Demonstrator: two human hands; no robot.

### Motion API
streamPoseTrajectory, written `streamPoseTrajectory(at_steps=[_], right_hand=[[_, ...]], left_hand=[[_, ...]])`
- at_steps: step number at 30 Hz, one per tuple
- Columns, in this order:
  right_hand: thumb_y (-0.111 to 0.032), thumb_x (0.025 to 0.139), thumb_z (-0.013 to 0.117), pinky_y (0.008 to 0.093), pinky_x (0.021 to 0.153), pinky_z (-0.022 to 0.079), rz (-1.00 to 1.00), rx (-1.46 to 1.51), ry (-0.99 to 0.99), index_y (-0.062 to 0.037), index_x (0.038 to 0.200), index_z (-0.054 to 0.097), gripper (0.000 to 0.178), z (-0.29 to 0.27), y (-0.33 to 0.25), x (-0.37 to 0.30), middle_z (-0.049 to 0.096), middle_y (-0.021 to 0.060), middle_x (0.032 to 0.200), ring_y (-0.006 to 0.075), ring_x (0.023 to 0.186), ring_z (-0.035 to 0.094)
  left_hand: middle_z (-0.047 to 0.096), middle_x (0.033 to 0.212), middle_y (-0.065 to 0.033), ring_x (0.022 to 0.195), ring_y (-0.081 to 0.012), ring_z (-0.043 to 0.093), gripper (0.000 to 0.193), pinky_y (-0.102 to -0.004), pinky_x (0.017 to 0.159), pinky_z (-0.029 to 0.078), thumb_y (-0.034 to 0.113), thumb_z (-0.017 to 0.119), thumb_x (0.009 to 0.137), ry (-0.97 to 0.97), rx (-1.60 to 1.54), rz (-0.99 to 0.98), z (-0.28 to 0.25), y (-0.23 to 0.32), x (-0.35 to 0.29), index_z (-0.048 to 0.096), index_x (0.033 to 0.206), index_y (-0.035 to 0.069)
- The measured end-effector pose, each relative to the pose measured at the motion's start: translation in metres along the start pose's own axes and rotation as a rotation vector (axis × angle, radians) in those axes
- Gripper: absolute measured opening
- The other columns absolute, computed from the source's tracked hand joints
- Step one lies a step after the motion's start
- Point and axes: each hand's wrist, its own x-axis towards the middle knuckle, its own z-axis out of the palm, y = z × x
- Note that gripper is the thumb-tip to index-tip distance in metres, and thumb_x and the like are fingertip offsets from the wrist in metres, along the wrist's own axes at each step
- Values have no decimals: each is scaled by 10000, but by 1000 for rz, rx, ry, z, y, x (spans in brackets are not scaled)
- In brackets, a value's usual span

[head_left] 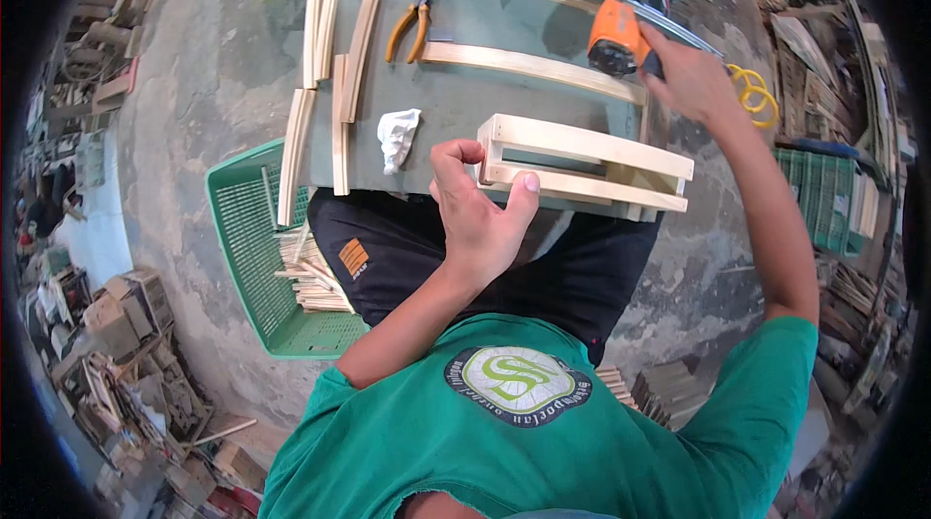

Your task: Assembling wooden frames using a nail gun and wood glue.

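Note:
My left hand (pixel 482 218) grips the left end of a narrow rectangular frame (pixel 593 139) of pale wooden slats, its thumb over the near slat and the fingers behind the end piece. The frame rests at the near edge of a grey-green work table (pixel 456 97). Beyond the frame's right half, my right hand (pixel 693 78) is wrapped round an orange and black air nail gun (pixel 617 34), held above the table and apart from the frame. A yellow coiled hose (pixel 756 97) shows beside my right wrist. The gun's nose is hard to make out.
Orange-handled pliers (pixel 408 31) and a crumpled white cloth (pixel 397 139) lie on the table. Loose wooden strips (pixel 357 58) line its left side, and a long strip (pixel 533 70) crosses behind the frame. A green basket (pixel 233 228) with thin sticks stands by my left leg.

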Motion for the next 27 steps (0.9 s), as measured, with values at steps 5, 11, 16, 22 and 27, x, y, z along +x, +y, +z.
streamPoseTrajectory(at_steps=[5, 11, 16, 22, 27], right_hand=[[-431, 955, 656, 488, 766, 586, -52, 7, 33, -153, 1535, 398, 693, 55, -3, 32, 713, 169, 1168, 397, 919, 714], [-502, 956, 643, 477, 722, 591, -93, 63, 71, -143, 1450, 466, 636, 78, -8, 38, 722, 131, 999, 370, 881, 722], [-505, 957, 639, 464, 768, 587, -64, 105, 50, -136, 1424, 502, 611, 90, -8, 27, 708, 117, 997, 350, 926, 708], [-293, 962, 648, 392, 929, 519, 54, 929, 427, -103, 1458, 535, 544, 106, 8, -25, 665, 70, 1241, 243, 1097, 640], [-75, 821, 694, 301, 1112, 407, 49, 1936, 74, -95, 1614, 345, 867, 100, -18, -148, 475, 55, 1572, 170, 1343, 529]], left_hand=[[515, 1136, -138, 1065, -275, 515, 628, -421, 971, 408, 287, 791, 838, -33, -6, 26, -7, -1, -3, 435, 1266, -3], [569, 1167, -88, 1090, -203, 555, 786, -380, 1034, 421, 171, 795, 812, -237, -152, 106, -27, -10, 13, 380, 1464, 30], [575, 1251, -79, 1126, -214, 573, 1012, -375, 1031, 460, 48, 812, 751, -530, -68, 99, -53, -7, 32, 265, 1602, 64], [505, 1489, -110, 1383, -230, 484, 1057, -407, 1157, 408, -94, 772, 757, -676, -3, -42, -46, -27, 50, 217, 1636, 95], [569, 1428, -65, 1309, -171, 547, 773, -327, 1086, 474, -19, 781, 894, -770, -211, -306, -38, -46, 63, 350, 1530, 65]])
